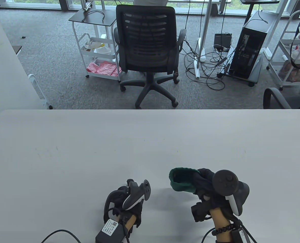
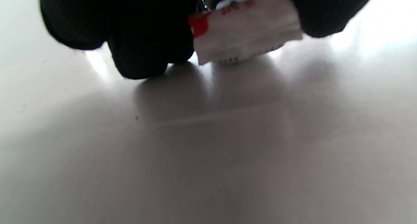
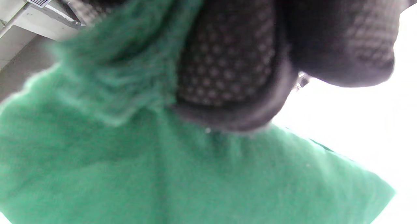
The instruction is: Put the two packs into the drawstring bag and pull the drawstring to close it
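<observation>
Bag (image 1: pixel 183 181), green and fuzzy, sits near the front edge of the table (image 1: pixel 89 152), held up off it by the right hand (image 1: pixel 208 192), whose fingers (image 3: pixel 228 61) are curled round the cloth just behind the mouth. The mouth gapes toward the left. What is inside cannot be told, and no drawstring shows in any view.

The left hand (image 1: pixel 126 200) hovers just above the table, well left of the bag, its fingers (image 2: pixel 143 51) pinching a small white pack (image 2: pixel 244 28) with red print. Only this one pack is visible; whether the second is already in the bag cannot be told.

The step in hand looks like loading: the pack is gripped and the bag is held open for it. The next move would call for carrying the pack right and into the mouth while the right hand keeps the opening wide, since soft cloth may fold shut.

The table is pale grey, smooth and glossy. Beyond it lies grey carpet with a black mesh chair (image 1: pixel 147 45), a white cart (image 1: pixel 97 45), a black computer tower (image 1: pixel 251 45) and loose cables (image 1: pixel 208 68).
</observation>
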Demonstrator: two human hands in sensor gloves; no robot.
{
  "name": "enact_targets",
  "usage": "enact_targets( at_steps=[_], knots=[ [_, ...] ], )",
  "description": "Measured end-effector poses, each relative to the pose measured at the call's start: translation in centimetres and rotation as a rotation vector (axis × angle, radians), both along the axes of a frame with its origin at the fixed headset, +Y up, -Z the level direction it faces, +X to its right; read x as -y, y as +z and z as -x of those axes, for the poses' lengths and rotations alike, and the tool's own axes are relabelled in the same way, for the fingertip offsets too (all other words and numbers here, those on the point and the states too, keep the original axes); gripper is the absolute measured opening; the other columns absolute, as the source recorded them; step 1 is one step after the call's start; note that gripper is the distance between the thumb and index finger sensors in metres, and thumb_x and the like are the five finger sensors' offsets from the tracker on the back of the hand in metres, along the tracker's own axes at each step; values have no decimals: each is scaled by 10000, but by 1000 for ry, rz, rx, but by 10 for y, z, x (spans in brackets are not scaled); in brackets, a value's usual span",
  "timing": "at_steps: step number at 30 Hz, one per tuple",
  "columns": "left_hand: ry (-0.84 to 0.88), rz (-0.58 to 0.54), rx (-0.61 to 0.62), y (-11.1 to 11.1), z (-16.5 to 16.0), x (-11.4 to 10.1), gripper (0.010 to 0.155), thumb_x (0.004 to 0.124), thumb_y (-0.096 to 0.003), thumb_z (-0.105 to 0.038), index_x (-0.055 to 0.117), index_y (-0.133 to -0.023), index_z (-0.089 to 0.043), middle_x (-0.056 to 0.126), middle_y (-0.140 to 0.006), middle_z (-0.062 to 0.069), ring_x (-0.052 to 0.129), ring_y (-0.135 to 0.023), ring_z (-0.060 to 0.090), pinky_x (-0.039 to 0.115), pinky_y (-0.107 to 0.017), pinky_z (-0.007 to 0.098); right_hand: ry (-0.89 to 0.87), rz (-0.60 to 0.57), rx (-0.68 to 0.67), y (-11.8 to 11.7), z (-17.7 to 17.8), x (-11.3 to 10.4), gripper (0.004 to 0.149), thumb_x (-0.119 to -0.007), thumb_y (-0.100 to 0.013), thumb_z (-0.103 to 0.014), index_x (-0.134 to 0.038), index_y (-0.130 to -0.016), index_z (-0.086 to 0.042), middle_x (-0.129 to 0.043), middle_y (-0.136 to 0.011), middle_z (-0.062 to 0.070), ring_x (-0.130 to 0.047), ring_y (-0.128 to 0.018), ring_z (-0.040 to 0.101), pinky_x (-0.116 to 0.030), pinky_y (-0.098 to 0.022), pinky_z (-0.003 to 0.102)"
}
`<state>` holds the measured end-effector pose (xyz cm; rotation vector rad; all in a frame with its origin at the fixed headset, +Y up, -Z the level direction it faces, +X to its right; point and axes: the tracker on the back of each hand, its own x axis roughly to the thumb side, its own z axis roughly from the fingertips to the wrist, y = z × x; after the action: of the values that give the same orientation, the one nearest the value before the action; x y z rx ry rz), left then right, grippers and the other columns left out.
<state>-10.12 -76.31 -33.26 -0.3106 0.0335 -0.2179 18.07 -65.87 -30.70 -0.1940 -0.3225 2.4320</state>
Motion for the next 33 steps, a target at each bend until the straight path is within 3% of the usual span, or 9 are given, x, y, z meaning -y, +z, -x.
enact_targets(
  at_steps=[18,25,33],
  knots=[
    [64,-2,-74,-3,11,-6,696,753,-520,-474,488,-1098,-191,805,-908,262,1008,-679,383,845,-540,572,-2,9,-8,0,0,1,402,-862,-470,-355,-950,-690,-29,-1051,-424,98,-1074,-175,121,-966,-194,345],
    [187,-26,-108,-5,20,-14,674,766,-512,-461,530,-1089,-204,804,-903,258,1034,-672,356,880,-544,542,-4,6,-6,0,-1,0,402,-861,-470,-355,-950,-689,-29,-1052,-423,96,-1074,-176,119,-966,-194,345],
    [419,-118,-120,-2,35,-38,656,799,-496,-439,576,-1073,-220,793,-922,264,1041,-674,345,894,-543,528,-10,0,-3,0,-3,-1,403,-861,-471,-355,-948,-691,-30,-1051,-425,98,-1074,-178,120,-966,-195,345]
  ],
)
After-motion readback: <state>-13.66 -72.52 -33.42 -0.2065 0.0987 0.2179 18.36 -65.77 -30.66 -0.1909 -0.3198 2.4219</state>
